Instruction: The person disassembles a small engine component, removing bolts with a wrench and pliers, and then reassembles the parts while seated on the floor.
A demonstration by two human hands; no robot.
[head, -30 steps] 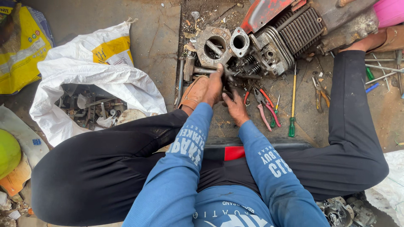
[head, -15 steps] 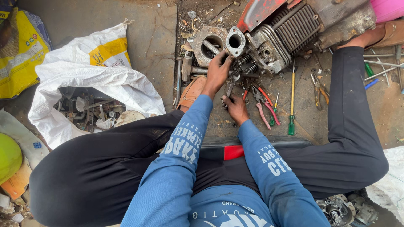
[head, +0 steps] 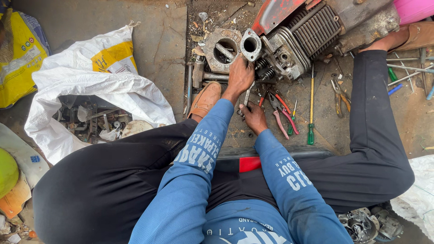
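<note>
I sit on the ground with my legs spread around a greasy small engine [head: 294,43] with cooling fins. My left hand [head: 240,75] reaches up to it and curls on an engine part just below a round metal flange [head: 250,44]. A grey casing with a large round hole [head: 222,49] lies just left of that hand. My right hand [head: 254,117] stays lower, near the ground, and holds a slim metal spanner [head: 247,95] that points up toward the engine.
Red-handled pliers [head: 282,113], a green-handled screwdriver [head: 311,108] and more pliers [head: 338,92] lie on the dirty floor at right. A white sack of metal scrap [head: 90,90] sits left, a yellow bag [head: 20,58] beyond. My brown shoe [head: 205,99] is beside the casing.
My left hand has lifted from beside my right hand near the tools up onto the engine. My right hand has stayed low with the spanner.
</note>
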